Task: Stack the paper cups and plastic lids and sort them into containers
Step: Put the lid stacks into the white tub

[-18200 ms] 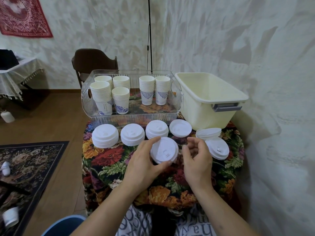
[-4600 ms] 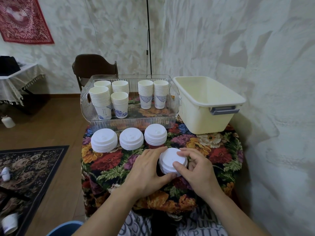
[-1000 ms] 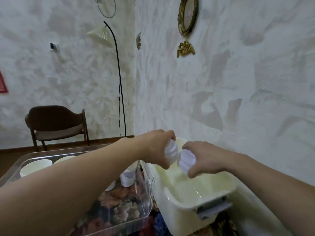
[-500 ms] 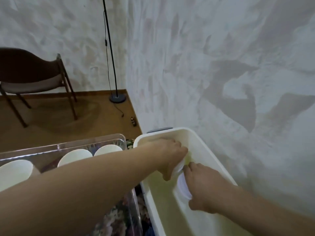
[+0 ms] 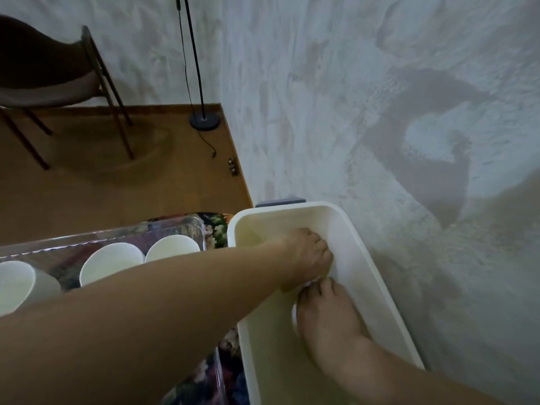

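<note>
While both forearms reach down into the cream bin [image 5: 377,276], the left hand [image 5: 309,255] sits knuckles-up with fingers curled under — a sliver of white lid stack [image 5: 306,284] peeks out just below its fingertips, so it grips lids. Right hand [image 5: 327,314] is just nearer the camera than the left one, fingertips touching it, fingers curled over another white lid edge [image 5: 294,314] showing at its left side — grasping lids too, though most of the stack is hidden under the palm. Left of the left forearm, the clear tray [image 5: 187,226] holds paper cups [image 5: 112,263], open mouths up. Floral tablecloth [image 5: 217,229] shows between tray and bin. Beyond the hands: chair [image 5: 58,77], lamp base [image 5: 204,121], wood floor.
</note>
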